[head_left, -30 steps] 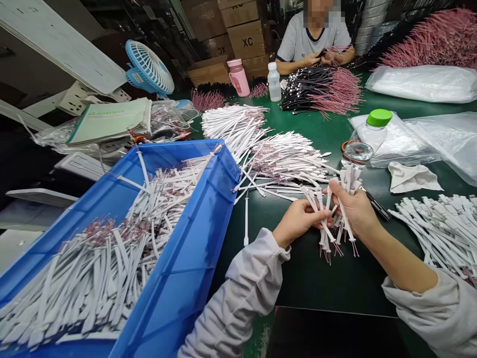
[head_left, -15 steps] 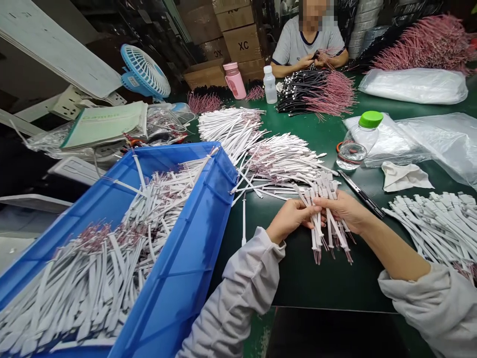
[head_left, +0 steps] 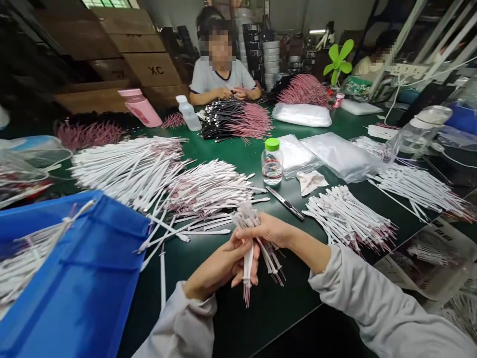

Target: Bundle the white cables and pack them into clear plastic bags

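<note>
My left hand (head_left: 219, 266) and my right hand (head_left: 266, 229) meet over the near part of the green table, both closed on one bunch of white sleeved cables (head_left: 248, 261). The bunch stands tilted, with white connector ends at the top and thin pink wires sticking out below. My right fingers grip it near the top, while the left hand wraps its lower left side. Beyond the hands lies a heap of white cables (head_left: 212, 191), and to the right rests another pile of white cables (head_left: 350, 216).
A blue crate (head_left: 93, 268) of cables stands at left. A utility knife (head_left: 285, 203), a green-capped jar (head_left: 272, 164), a crumpled cloth (head_left: 311, 182) and plastic bags (head_left: 343, 154) lie past my hands. Across the table a person (head_left: 223, 79) handles black and pink cables (head_left: 238, 119).
My view has swung to the right, so the crate sits farther left. The bunch in my hands is gathered more tightly, with my left hand lower around it.
</note>
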Demonstrator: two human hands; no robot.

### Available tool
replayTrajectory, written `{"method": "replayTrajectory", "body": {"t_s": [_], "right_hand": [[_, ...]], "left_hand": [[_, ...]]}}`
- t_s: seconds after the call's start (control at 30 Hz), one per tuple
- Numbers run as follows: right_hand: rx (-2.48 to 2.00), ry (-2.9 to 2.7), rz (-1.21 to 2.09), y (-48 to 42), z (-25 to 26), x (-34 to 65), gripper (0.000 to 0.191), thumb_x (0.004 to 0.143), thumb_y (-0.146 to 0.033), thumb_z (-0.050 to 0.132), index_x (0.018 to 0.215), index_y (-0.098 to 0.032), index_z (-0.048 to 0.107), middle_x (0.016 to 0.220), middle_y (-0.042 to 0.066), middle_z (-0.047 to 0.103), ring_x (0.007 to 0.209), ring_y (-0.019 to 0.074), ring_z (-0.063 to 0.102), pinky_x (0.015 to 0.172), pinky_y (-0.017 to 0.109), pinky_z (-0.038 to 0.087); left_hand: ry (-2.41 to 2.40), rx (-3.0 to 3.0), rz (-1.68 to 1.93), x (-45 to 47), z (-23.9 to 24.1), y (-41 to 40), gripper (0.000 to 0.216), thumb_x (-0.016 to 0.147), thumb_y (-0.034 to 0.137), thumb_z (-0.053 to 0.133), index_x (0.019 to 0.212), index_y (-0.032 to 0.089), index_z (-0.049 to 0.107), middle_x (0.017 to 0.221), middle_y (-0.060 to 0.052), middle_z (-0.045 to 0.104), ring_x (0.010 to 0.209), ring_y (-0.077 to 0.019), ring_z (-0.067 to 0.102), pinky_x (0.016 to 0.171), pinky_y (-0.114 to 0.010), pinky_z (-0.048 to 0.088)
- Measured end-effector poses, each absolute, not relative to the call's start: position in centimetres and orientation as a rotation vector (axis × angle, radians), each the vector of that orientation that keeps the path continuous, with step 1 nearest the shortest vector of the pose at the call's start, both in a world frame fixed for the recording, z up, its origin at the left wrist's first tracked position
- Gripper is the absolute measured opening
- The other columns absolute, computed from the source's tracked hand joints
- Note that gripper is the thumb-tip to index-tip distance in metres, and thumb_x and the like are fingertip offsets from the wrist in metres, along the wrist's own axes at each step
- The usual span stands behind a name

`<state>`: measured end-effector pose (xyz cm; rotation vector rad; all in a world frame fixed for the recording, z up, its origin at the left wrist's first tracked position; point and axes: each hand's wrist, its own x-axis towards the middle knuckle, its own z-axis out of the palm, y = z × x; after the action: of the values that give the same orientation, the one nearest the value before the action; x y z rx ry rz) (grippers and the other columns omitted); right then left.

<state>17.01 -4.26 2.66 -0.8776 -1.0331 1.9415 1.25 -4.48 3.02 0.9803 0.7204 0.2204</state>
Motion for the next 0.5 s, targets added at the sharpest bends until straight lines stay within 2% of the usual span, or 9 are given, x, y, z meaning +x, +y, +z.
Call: {"method": "replayTrajectory", "body": {"t_s": [0.07,0.2,0.27,0.33,0.43,0.5], "right_hand": [[-0.907,-1.104,1.81,-4.5,3.5,17.3,0.042,0.066,-0.053,0.074,0.072,-0.013,0.061,0.062,-0.001,0.061,0.046,0.0067,0.05,0.043,0.019,0.04],[-1.122,-1.185,1.346,-6.2,7.7,21.3,0.051,0.08,-0.066,0.051,0.074,-0.016,0.057,0.066,0.001,0.061,0.046,0.0082,0.048,0.043,0.022,0.038],[-1.347,-1.29,1.182,-7.8,10.6,25.3,0.046,0.079,-0.064,0.055,0.083,-0.018,0.056,0.058,-0.002,0.055,0.048,0.0109,0.05,0.047,0.023,0.041],[-1.73,-1.45,0.929,-9.6,12.8,29.8,0.048,0.077,-0.062,0.059,0.096,-0.018,0.058,0.066,0.0,0.057,0.052,0.0134,0.051,0.049,0.026,0.042],[-2.311,-1.569,0.339,-12.0,12.3,35.8,0.059,0.075,-0.064,0.056,0.109,-0.017,0.056,0.094,0.012,0.065,0.082,0.0296,0.062,0.071,0.039,0.048],[-2.514,-1.573,0.074,-13.2,8.9,38.6,0.065,0.077,-0.064,0.048,0.12,-0.015,0.052,0.114,0.02,0.061,0.104,0.038,0.058,0.085,0.047,0.045]], "left_hand": [[0.705,0.987,0.187,1.3,3.4,-4.6,0.04,0.083,0.052,0.058,0.086,0.012,0.061,0.067,-0.007,0.066,0.056,-0.0134,0.065,0.034,-0.013,0.032],[0.741,1.085,0.088,1.6,4.0,-4.5,0.044,0.082,0.051,0.059,0.104,0.013,0.064,0.095,-0.012,0.067,0.091,-0.0218,0.068,0.044,-0.014,0.042],[0.773,1.141,0.065,1.7,4.3,-4.3,0.045,0.082,0.052,0.059,0.107,0.014,0.064,0.099,-0.012,0.066,0.095,-0.0233,0.067,0.047,-0.015,0.043],[0.789,1.193,0.061,1.7,4.4,-4.2,0.046,0.083,0.054,0.057,0.108,0.016,0.064,0.102,-0.012,0.066,0.094,-0.0228,0.067,0.048,-0.015,0.043],[0.75,1.261,0.035,1.8,4.3,-4.6,0.049,0.083,0.056,0.054,0.107,0.015,0.065,0.104,-0.012,0.066,0.088,-0.0214,0.068,0.046,-0.016,0.04],[0.716,1.289,0.042,2.0,3.9,-4.9,0.049,0.083,0.056,0.054,0.105,0.014,0.066,0.103,-0.012,0.067,0.082,-0.0194,0.069,0.044,-0.017,0.038]]}}
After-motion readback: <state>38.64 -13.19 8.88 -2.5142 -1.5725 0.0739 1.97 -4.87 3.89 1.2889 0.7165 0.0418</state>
